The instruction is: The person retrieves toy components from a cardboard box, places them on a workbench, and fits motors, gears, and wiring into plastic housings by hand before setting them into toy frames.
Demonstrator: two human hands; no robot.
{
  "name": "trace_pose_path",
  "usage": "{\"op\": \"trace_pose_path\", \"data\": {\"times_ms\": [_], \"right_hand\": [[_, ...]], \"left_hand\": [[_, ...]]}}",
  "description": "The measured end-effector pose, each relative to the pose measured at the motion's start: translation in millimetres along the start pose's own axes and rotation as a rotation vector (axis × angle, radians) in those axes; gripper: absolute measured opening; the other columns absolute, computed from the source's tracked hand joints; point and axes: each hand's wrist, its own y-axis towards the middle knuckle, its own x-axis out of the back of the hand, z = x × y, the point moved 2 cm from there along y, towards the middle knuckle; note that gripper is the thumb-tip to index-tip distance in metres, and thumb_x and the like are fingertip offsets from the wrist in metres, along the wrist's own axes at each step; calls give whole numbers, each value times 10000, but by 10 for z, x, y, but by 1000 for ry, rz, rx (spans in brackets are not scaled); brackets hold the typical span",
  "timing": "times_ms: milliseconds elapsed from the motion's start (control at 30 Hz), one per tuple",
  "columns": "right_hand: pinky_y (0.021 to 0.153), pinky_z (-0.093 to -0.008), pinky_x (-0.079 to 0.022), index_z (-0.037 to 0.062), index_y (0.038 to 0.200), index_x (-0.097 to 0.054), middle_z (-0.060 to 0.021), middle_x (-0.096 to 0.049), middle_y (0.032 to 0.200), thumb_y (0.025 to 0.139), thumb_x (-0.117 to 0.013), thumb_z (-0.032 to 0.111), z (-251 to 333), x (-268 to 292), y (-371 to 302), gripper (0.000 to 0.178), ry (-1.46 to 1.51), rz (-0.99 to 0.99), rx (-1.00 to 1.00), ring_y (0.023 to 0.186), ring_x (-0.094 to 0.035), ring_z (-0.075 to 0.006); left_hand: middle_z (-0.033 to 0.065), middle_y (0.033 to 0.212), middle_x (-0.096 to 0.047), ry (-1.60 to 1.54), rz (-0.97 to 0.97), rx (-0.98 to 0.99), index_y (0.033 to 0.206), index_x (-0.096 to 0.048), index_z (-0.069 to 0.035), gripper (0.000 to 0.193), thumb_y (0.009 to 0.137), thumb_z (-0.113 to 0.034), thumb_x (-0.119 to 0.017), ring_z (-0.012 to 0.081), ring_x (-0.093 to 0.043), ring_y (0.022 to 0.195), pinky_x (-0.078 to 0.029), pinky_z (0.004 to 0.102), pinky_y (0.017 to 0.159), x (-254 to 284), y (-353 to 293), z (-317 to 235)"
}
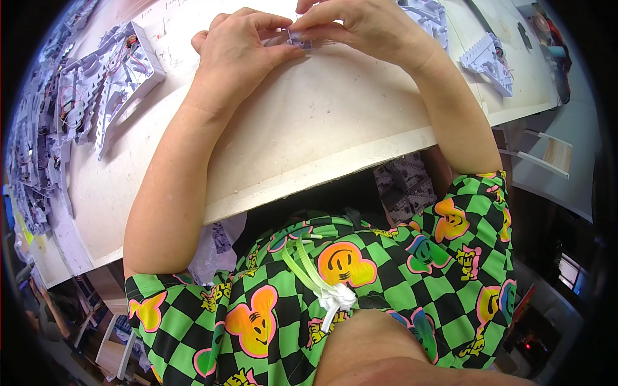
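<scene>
Both of my hands meet over the far part of the white table, close to the picture's top edge. Between their fingertips is a small pale plastic part [300, 44], mostly covered, so its exact kind cannot be told. My left hand [241, 40] pinches it from the left with thumb and forefinger. From the right, the closed fingers of my right hand [364, 27] hold the same part. To the left of my left hand lies a pale grey plastic housing [132, 71] with toothed edges and thin red wires. Another toothed housing [488, 63] rests beyond my right forearm.
Many similar housings [38, 141] are heaped along the table's left side. One more [428, 19] lies behind my right wrist. The table's front edge [322, 168] runs below my forearms. Stools [544, 153] stand at the right and lower left; another person's arm [56, 312] shows far left.
</scene>
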Motion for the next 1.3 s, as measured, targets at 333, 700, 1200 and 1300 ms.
{"op": "trace_pose_path", "data": {"times_ms": [333,700,1200,1300], "right_hand": [[853,-338,-403,157,900,-728,11,-653,938,783,-725,238,24,1,1,142,-11,11,-13,931,-586,-185],[861,-350,-403,177,921,-728,22,-650,943,784,-724,237,-31,44,-28,150,-59,1,-35,945,-585,-179],[870,-353,-385,169,894,-726,21,-650,958,779,-725,253,-1,26,1,143,-81,53,-13,961,-570,-177],[869,-341,-391,162,865,-727,21,-654,938,769,-739,236,-65,54,-12,121,86,-21,-63,946,-575,-170]], "left_hand": [[48,928,-696,-88,-20,-13,977,-755,-120,420,662,-389,-820,230,-545,1031,-272,412,838,-44,13,61],[40,911,-687,-91,-9,-6,978,-755,-125,405,661,-368,-820,227,-540,1022,-274,406,854,-22,14,26],[34,977,-698,6,12,13,1022,-737,-126,376,702,-309,-809,210,-638,939,-349,414,865,12,10,-28],[34,971,-699,-5,-2,5,1021,-736,-122,373,702,-301,-808,210,-643,935,-359,401,864,7,4,-15]]}}
